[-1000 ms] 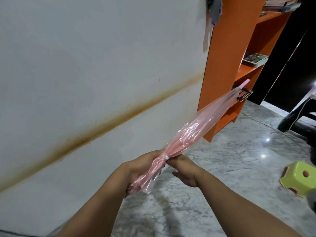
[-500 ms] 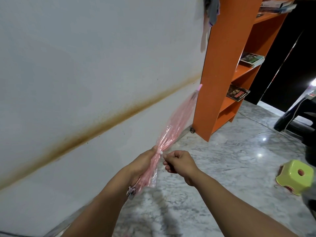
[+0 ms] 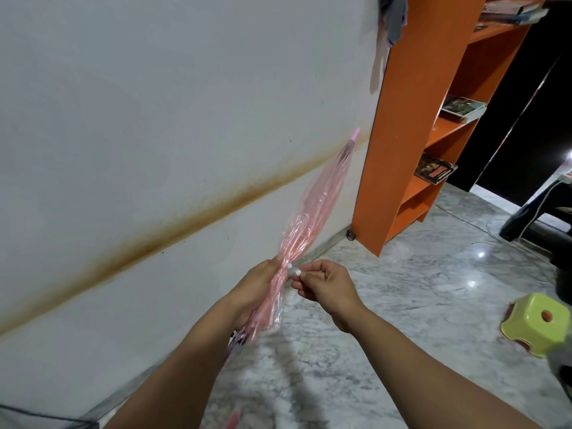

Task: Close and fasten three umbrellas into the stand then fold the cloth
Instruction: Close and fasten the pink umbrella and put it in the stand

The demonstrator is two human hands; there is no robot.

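A closed, see-through pink umbrella [image 3: 315, 209] slants from my hands up toward the wall, its pink tip pointing at the orange shelf. My left hand [image 3: 257, 289] is wrapped around the gathered canopy near its lower end. My right hand [image 3: 325, 284] pinches the small white snap of the umbrella's strap [image 3: 294, 271], right beside the canopy. The handle end is hidden behind my left forearm. No stand and no other umbrella are in view. A grey cloth [image 3: 393, 17] hangs at the top by the shelf.
A stained white wall [image 3: 154, 134] fills the left. An orange bookshelf [image 3: 402, 150] with books stands ahead on the marble floor [image 3: 402, 305]. A green plastic stool [image 3: 538, 323] sits at the right. Dark furniture and a cable lie at the far right.
The umbrella swung left, from pointing at the shelf to lying along the wall. My right hand now pinches the white strap snap beside the canopy.
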